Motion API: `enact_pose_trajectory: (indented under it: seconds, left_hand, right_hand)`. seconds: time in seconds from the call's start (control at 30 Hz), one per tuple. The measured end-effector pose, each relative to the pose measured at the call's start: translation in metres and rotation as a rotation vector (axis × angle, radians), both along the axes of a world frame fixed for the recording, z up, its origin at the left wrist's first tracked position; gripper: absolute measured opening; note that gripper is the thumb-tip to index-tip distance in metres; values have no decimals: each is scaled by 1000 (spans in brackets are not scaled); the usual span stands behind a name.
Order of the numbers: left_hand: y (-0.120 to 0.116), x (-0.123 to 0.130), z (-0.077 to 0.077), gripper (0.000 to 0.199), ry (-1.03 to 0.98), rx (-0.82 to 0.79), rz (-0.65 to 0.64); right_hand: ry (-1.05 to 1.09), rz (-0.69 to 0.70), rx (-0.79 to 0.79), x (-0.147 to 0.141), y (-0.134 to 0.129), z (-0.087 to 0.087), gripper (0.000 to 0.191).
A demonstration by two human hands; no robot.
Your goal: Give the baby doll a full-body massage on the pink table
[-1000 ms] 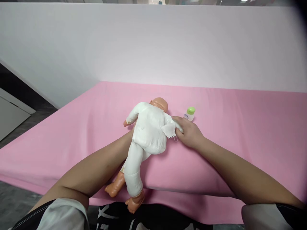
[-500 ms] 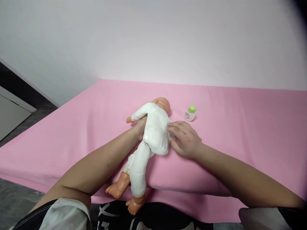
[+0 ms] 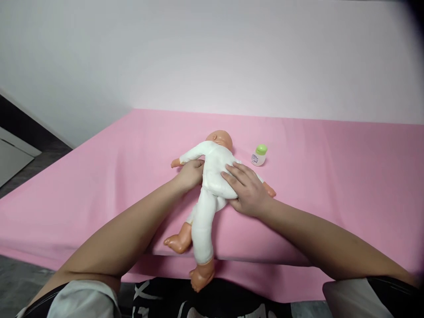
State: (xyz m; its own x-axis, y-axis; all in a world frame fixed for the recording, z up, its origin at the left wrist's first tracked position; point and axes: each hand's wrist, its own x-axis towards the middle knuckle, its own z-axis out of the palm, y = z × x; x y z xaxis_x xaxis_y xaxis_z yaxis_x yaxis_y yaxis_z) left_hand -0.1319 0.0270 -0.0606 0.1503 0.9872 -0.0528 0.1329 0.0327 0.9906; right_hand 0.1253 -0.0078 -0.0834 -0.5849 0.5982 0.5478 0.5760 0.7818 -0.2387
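Observation:
A baby doll (image 3: 218, 165) with a soft white cloth body lies face down on a pink-covered surface. Its head points away from me and its feet come towards me, past the front edge. My left hand (image 3: 191, 173) is against the left side of its torso, under the outstretched doll arm; its fingertips are hidden at or beneath the body. Across the right side of the back rests my right hand (image 3: 248, 187), fingers spread on the white cloth and thumb at the doll's lower side.
A small clear bottle (image 3: 259, 157) with a green cap stands right of the doll's head. The pink sheet (image 3: 331, 176) runs back to a pale wall (image 3: 232, 57). Grey floor (image 3: 20, 274) shows at the lower left.
My right hand has moved left onto the doll's back. My left hand has drawn out somewhat from beneath the torso. The doll lies flatter, its legs shifted right.

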Motion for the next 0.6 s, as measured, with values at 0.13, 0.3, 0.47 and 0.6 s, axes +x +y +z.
enact_pose_trajectory:
  seconds: [0.13, 0.3, 0.47, 0.6]
  left_hand:
    - [-15, 3, 11, 23, 256, 142, 87]
    - [-35, 15, 17, 83, 297, 159, -73]
    - [-28, 23, 1, 81, -36, 84, -194]
    - [-16, 23, -8, 80, -300, -140, -175]
  right_hand:
    - [-6, -108, -11, 4, 15, -4, 73]
    - [22, -184, -73, 3, 22, -9, 77]
    - [104, -230, -160, -3, 13, -9, 84]
    - [159, -239, -314, -8, 6, -7, 90]
